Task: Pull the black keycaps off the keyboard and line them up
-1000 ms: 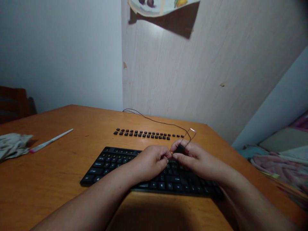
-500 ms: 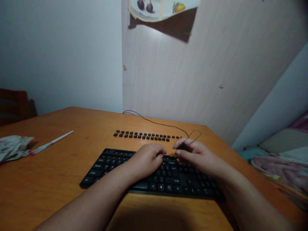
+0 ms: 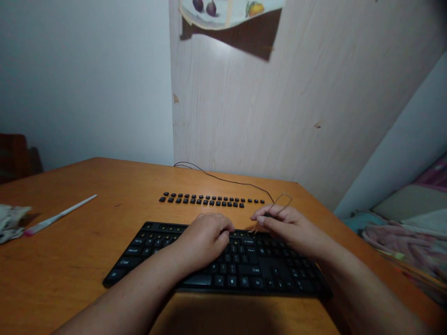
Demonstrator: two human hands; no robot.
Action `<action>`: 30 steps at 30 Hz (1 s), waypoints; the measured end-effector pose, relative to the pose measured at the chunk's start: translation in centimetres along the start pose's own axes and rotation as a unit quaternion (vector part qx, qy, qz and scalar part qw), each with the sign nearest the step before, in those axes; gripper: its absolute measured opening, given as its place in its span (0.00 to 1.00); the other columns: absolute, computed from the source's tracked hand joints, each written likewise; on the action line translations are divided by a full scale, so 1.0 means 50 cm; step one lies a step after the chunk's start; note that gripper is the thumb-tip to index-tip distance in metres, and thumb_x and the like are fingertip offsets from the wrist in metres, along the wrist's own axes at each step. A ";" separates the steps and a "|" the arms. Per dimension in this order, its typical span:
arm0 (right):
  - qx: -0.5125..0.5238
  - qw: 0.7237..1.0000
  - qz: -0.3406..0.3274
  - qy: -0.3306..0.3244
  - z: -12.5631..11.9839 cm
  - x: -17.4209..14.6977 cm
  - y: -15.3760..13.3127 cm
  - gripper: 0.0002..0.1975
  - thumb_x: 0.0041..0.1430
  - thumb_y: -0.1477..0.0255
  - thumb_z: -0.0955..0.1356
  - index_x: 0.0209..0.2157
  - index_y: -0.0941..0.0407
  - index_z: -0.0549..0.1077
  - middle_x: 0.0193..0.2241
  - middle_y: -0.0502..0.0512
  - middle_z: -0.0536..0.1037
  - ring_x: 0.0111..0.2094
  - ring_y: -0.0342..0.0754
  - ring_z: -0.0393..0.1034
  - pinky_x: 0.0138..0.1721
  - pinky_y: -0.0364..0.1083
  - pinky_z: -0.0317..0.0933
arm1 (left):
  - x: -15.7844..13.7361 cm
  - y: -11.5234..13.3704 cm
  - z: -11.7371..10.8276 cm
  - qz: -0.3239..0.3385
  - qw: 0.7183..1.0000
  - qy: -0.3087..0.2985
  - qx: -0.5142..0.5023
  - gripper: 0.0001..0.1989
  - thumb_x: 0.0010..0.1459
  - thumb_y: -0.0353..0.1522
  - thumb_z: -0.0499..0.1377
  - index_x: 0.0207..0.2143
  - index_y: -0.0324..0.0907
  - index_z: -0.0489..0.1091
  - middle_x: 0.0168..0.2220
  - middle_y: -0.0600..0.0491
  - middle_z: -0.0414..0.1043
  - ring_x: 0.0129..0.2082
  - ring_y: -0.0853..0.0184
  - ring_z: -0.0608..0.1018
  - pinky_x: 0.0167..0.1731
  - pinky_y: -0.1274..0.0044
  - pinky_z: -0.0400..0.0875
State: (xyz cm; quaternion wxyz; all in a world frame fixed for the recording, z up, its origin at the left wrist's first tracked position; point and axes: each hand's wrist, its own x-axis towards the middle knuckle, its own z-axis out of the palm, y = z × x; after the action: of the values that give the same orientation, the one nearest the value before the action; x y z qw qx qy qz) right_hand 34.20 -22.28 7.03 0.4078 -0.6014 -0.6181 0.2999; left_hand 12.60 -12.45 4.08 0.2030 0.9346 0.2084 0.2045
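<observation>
A black keyboard (image 3: pixel 244 282) lies flat on the wooden table, with keycaps gone from part of its upper rows. My left hand (image 3: pixel 209 239) rests over its middle, fingers curled near the far edge; whatever may be between them is hidden. Above the keyboard's upper right part, my right hand (image 3: pixel 284 222) pinches a wire keycap puller (image 3: pixel 281 197). The puller's loop sticks up past the fingers, and its thin prongs hang down close to the top row. Behind the hands, loose black keycaps (image 3: pixel 199 202) lie in two rows.
A thin black cable (image 3: pixel 240 181) runs along the back of the table (image 3: pixel 115 186) near the wall. A white stick-like tool with a pink end (image 3: pixel 63 215) and a crumpled cloth (image 3: pixel 12 221) lie at left. Folded bedding (image 3: pixel 401 239) is beyond the right edge.
The view has shifted a little. My right hand has lifted slightly off the keyboard, and the puller's prongs now show beneath its fingers. My left hand stays over the keys.
</observation>
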 end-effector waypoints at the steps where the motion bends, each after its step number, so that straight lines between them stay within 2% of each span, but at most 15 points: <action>1: 0.006 1.000 0.003 0.004 0.001 -0.001 -0.002 0.12 0.60 0.63 0.67 0.38 0.57 0.74 0.32 0.52 0.75 0.30 0.42 0.68 0.31 0.42 0.61 | -0.001 0.003 0.000 0.008 1.000 -0.003 0.001 0.13 0.55 0.26 0.52 0.38 0.42 0.75 0.37 0.51 0.75 0.39 0.64 0.74 0.42 0.73 0.67; 5: 0.061 0.996 0.070 -0.001 0.004 -0.007 -0.008 0.14 0.59 0.62 0.67 0.42 0.56 0.71 0.22 0.45 0.69 0.20 0.39 0.62 0.22 0.40 0.55 | -0.007 0.013 0.004 0.026 1.000 -0.013 0.011 0.15 0.56 0.26 0.52 0.40 0.44 0.75 0.38 0.50 0.74 0.40 0.63 0.73 0.44 0.70 0.66; 8: 0.103 0.990 0.092 -0.009 0.005 -0.010 -0.011 0.15 0.56 0.62 0.70 0.42 0.57 0.69 0.22 0.45 0.69 0.21 0.40 0.65 0.23 0.41 0.58 | -0.011 0.017 0.007 0.031 0.999 -0.022 0.018 0.17 0.56 0.25 0.51 0.43 0.45 0.75 0.38 0.50 0.73 0.40 0.62 0.72 0.44 0.70 0.65; 13: 0.108 0.989 0.097 -0.036 0.006 -0.008 -0.004 0.15 0.57 0.62 0.70 0.40 0.57 0.67 0.25 0.47 0.71 0.22 0.41 0.67 0.26 0.42 0.62 | -0.012 0.023 0.010 0.023 0.999 -0.032 0.027 0.18 0.57 0.26 0.51 0.45 0.46 0.74 0.38 0.49 0.71 0.40 0.61 0.70 0.42 0.70 0.65; 22: -0.001 0.996 0.055 -0.077 -0.006 -0.006 0.008 0.13 0.60 0.61 0.67 0.38 0.57 0.72 0.31 0.52 0.74 0.30 0.44 0.67 0.31 0.44 0.62 | -0.011 0.028 0.014 0.007 0.998 -0.052 0.027 0.15 0.59 0.27 0.50 0.40 0.47 0.75 0.35 0.50 0.67 0.38 0.62 0.67 0.38 0.72 0.63; 30: 0.018 0.993 0.065 -0.092 0.004 -0.006 0.019 0.13 0.62 0.61 0.66 0.41 0.56 0.71 0.30 0.52 0.74 0.30 0.45 0.68 0.32 0.45 0.62 | -0.015 0.028 0.017 0.000 0.999 -0.045 0.016 0.14 0.58 0.26 0.50 0.36 0.45 0.74 0.35 0.50 0.66 0.38 0.62 0.66 0.37 0.73 0.61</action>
State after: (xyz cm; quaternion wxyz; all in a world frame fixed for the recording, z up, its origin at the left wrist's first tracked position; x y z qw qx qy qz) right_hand 34.48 -22.46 6.09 0.3390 -0.6031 -0.6070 0.3910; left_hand 12.83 -14.22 3.81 0.1969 0.9461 0.2022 0.1587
